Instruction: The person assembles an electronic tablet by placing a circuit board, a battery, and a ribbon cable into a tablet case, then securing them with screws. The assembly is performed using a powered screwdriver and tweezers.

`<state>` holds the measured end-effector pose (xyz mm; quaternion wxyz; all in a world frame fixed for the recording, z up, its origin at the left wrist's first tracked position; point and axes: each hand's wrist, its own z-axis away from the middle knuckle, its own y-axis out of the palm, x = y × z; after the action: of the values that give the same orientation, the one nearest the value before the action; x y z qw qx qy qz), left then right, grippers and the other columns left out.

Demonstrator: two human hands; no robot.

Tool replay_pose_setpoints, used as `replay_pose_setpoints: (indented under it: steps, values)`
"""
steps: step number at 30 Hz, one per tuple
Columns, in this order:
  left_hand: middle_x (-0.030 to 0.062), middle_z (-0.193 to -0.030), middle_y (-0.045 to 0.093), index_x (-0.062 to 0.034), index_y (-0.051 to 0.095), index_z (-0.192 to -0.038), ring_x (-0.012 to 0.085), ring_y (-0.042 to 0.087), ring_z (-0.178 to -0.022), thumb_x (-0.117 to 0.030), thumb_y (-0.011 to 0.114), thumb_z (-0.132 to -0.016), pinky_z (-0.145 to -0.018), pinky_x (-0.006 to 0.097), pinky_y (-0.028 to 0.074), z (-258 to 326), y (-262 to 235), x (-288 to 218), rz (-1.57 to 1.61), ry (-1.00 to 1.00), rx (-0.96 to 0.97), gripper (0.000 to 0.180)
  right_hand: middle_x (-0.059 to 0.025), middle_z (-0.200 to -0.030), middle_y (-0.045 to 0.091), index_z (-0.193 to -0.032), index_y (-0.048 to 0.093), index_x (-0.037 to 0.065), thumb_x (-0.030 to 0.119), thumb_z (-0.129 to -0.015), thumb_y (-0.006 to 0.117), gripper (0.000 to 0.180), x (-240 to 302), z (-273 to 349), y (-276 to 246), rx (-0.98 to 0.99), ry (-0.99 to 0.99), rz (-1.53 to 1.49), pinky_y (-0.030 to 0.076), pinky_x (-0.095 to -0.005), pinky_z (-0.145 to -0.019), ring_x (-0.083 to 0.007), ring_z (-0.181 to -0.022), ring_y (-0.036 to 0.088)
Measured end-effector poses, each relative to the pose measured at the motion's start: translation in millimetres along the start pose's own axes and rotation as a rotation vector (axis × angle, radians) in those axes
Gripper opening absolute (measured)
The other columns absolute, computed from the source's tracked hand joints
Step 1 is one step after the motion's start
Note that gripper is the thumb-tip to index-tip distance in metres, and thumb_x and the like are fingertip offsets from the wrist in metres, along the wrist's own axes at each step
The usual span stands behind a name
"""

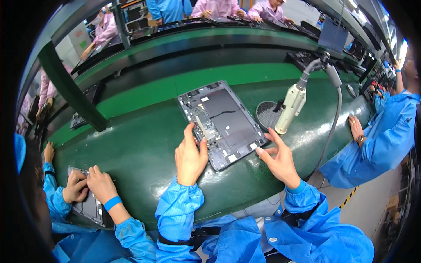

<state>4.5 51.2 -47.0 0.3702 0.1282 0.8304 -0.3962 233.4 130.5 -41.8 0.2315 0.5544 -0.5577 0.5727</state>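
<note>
Broadly, the green conveyor bench (144,149) curves across the view, and on it, just ahead of the person, lies an opened tablet chassis (221,122), a dark rectangular slab with its inner boards and black shielding facing up. Its long axis runs from about eleven o'clock at the far end to five o'clock at the near end, so the near short edge points toward the person's right side.

At about two o'clock from the chassis a cream-coloured electric screwdriver (291,107) hangs on its hose, tip down, with a round black mesh dish (266,115) on the bench just behind it.

The left hand (190,158) sits at seven o'clock from the chassis, fingers loosely together and extended, the index fingertip resting on the slab's near long edge beside the circuit strip; this grip is clamped on nothing. The right hand (280,160) stands at four o'clock, its grip spread apart and empty, fingertips just beside the near right corner but, as far as can be judged, not quite touching. Of the two, the left is the nearer.

At eight o'clock a co-worker's hands (90,184) press on a second tablet (85,204), and at three o'clock another co-worker's hand (356,129) lies flat on the bench
</note>
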Motion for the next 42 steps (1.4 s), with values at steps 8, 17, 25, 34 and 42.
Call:
replay_pose_setpoints:
  steps: [8,17,25,34,42]
  values:
    - [0.0142,-0.066,0.058,-0.0041,0.039,-0.128,0.0361,0.061,-0.064,-0.004,0.06,-0.079,-0.062,0.045,0.047,-5,-8,3,0.132,-0.134,0.0,0.053,-0.0189,-0.115,0.052,-0.136,0.03,-0.01,0.021,-0.085,0.067,0.07,2,-24,3,0.118,0.293,-0.201,0.057,-0.026,-0.058,-0.0208,-0.072,0.067]
    - [0.0157,-0.107,0.06,0.004,0.045,-0.123,0.017,0.059,-0.096,-0.017,0.061,-0.09,-0.077,0.028,0.05,-33,-24,41,0.962,-0.409,-0.412,0.043,-0.0066,-0.086,0.059,-0.095,0.059,-0.001,0.019,-0.09,0.058,0.02,14,-114,75,0.26,0.511,-0.793,0.054,-0.0232,-0.061,-0.0126,-0.071,0.058]
    - [0.005,-0.099,0.057,-0.0025,0.052,-0.115,0.012,0.057,-0.085,-0.021,0.06,-0.091,-0.068,0.025,0.051,-31,-18,49,0.854,-0.408,-0.421,0.031,-0.0134,-0.099,0.058,-0.126,0.039,-0.012,0.008,-0.089,0.055,0.045,23,-208,141,0.103,0.35,-0.677,0.057,-0.0322,-0.077,-0.0212,-0.085,0.061]
    - [0.0047,-0.077,0.063,0.0012,0.063,-0.094,0.0107,0.057,-0.067,-0.015,0.062,-0.087,-0.058,0.026,0.048,-34,-10,47,0.302,-0.151,-0.293,0.018,-0.0113,-0.085,0.064,-0.115,0.056,-0.005,0.008,-0.088,0.057,0.03,-10,-153,111,0.315,0.114,-0.531,0.055,-0.0254,-0.062,-0.0157,-0.069,0.065]
    - [0.0022,-0.068,0.061,0.002,0.065,-0.088,0.008,0.053,-0.059,-0.016,0.063,-0.087,-0.052,0.024,0.045,-32,-21,54,0.205,-0.106,-0.19,0.018,-0.0099,-0.08,0.067,-0.103,0.062,-0.005,0.01,-0.085,0.058,0.024,-6,-138,109,0.317,-0.026,-0.403,0.053,-0.0261,-0.059,-0.0135,-0.062,0.065]
